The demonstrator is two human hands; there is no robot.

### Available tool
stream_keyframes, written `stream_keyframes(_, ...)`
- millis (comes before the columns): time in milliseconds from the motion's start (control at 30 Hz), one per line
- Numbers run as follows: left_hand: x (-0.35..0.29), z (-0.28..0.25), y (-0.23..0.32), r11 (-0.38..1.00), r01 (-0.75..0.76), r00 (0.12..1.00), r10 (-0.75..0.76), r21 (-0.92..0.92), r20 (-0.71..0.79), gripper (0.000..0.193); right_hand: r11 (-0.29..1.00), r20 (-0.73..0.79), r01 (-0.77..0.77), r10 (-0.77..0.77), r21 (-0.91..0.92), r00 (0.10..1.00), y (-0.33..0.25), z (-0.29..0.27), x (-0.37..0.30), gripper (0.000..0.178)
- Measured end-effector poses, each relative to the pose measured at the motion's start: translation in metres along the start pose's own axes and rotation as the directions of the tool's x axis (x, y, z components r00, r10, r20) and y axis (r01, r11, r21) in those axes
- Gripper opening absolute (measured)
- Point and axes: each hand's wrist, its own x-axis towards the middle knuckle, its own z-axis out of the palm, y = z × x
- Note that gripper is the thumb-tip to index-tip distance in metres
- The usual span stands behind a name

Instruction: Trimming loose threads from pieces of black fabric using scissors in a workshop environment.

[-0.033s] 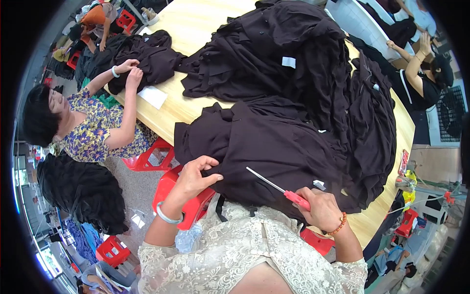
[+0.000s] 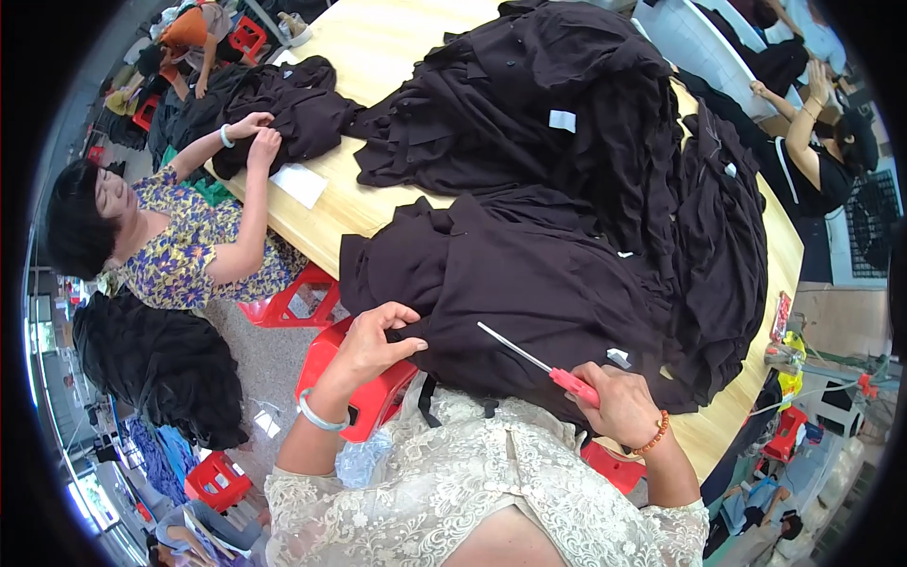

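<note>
A very dark brown garment [image 2: 529,283] lies spread at the table's near edge, its lower part hanging toward my lap. My left hand [image 2: 373,350], with a pale bangle at the wrist, grips the garment's left edge, a bit of cloth between thumb and fingers. In my right hand [image 2: 619,402] is a red-handled tool [image 2: 567,380] with a long, thin metal blade pointing up and left over the cloth. Whether it is a pair of closed scissors I cannot make out. A small white tag [image 2: 619,358] lies on the garment beside that hand.
More dark garments [image 2: 567,76] are heaped across the wooden table [image 2: 364,66]. At the left, a co-worker [image 2: 179,222] handles another dark pile [image 2: 293,104] near a white paper [image 2: 299,185]. Red stools [image 2: 331,364] stand below the edge; a black heap [image 2: 161,369] lies on the floor.
</note>
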Motion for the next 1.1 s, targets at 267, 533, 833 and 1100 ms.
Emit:
stream_keyframes(267, -0.015, -0.015, -0.017, 0.994, 0.098, 0.995, -0.099, -0.055, -0.016, 0.023, 0.999, 0.012, 0.046, -0.046, -0.014, 0.999, -0.011, -0.003, 0.015, 0.024)
stream_keyframes(533, -0.002, 0.008, 0.019, 0.814, -0.476, 0.828, 0.542, 0.334, -0.142, 0.020, 0.995, 0.085, 0.094, -0.091, -0.041, 0.992, -0.021, -0.012, 0.011, 0.025)
stream_keyframes(833, 0.006, 0.023, 0.012, 0.789, -0.544, 0.807, 0.586, 0.285, -0.081, 0.015, 0.984, 0.070, 0.108, -0.119, 0.139, 0.990, -0.015, -0.016, 0.018, 0.029)
stream_keyframes(1100, 0.023, 0.080, 0.073, 0.759, -0.651, 0.757, 0.649, 0.007, 0.069, 0.013, 0.721, 0.061, 0.130, -0.233, 0.681, 0.971, -0.017, 0.012, 0.066, 0.068)
